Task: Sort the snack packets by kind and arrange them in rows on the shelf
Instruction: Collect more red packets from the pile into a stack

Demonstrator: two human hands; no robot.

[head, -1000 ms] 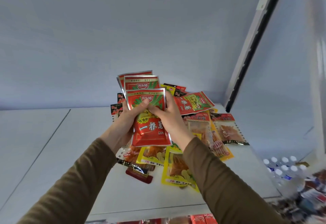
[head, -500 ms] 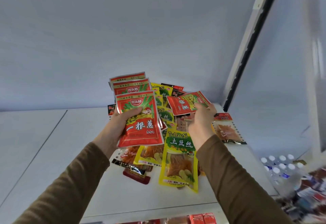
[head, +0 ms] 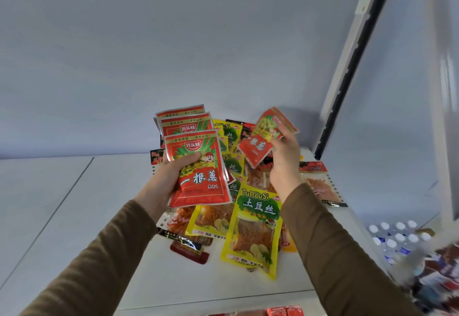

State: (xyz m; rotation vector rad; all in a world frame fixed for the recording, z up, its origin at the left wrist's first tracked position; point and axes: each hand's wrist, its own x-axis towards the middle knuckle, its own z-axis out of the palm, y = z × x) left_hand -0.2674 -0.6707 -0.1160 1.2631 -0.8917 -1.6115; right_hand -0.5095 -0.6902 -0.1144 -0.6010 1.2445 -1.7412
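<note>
**Packets: a fourth red one lifted from the pile**

Packets of the red kind were being gathered. The left hand gripped a fanned stack of three red packets, thumb across the front one, held above the shelf. The right hand, which a second earlier had been pressed against that stack, had moved away to the right, pinched a loose red packet that half a second earlier lay atop the pile, and raised it clear, tilted, with its fingers curled round its upper edge. Both hands were therefore clamped on red packets, well apart from each other.

Below them the unsorted pile lay on the shelf near the right upright: yellow-green packets, clear ones showing orange strips, and a dark red one at the front. No row had yet been laid out; the left part of the shelf was bare.

Judging from this, the lifted packet belonged on the left-hand stack, and sorting was at an early stage, with the other kinds untouched.
</note>
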